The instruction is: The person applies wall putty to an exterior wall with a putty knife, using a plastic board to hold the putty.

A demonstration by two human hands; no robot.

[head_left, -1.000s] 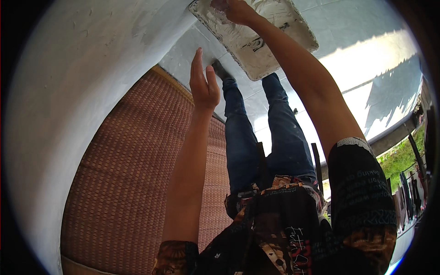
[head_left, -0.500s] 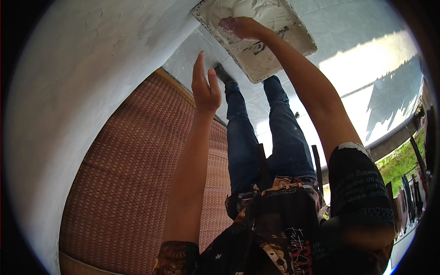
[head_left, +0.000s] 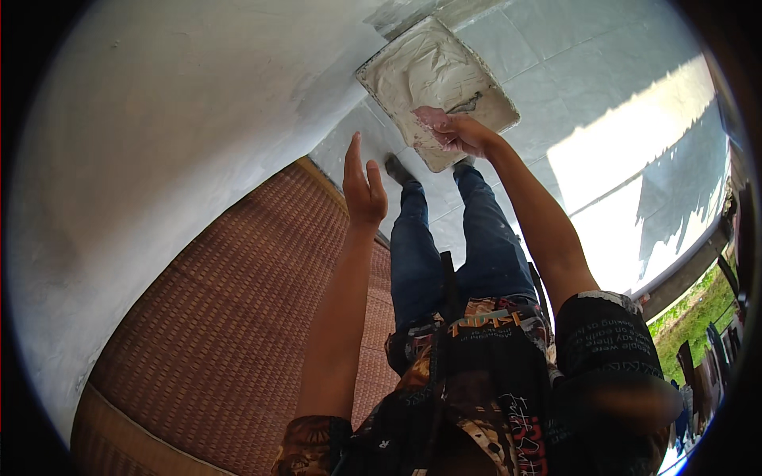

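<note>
A shallow rectangular tray (head_left: 373, 75) holds a thick, creamy off-white paste (head_left: 444, 67), its surface ridged. Over the tray's near part, my right hand (head_left: 472, 136) is closed on a flat pinkish scraper (head_left: 431, 117) smeared with the paste; its exact kind is hard to make out. A dark, narrow mark or object (head_left: 467, 105) shows in the paste beyond that hand. To the left, my left hand (head_left: 365, 189) is raised and empty, its fingers stretched up and the thumb apart, between the tray and the wall.
A pale, smooth wall (head_left: 198, 95) rises along the left. A brown woven mat panel (head_left: 214, 317) stands below it. Grey tiled floor (head_left: 548, 103) lies around the tray, with a sunlit patch (head_left: 635, 135) at right. My legs in jeans (head_left: 417, 246) stand close by the tray.
My right hand has drawn back toward me from the far part of the tray, and the pinkish scraper shows more clearly. The view has shifted, so the tray sits lower in the picture.
</note>
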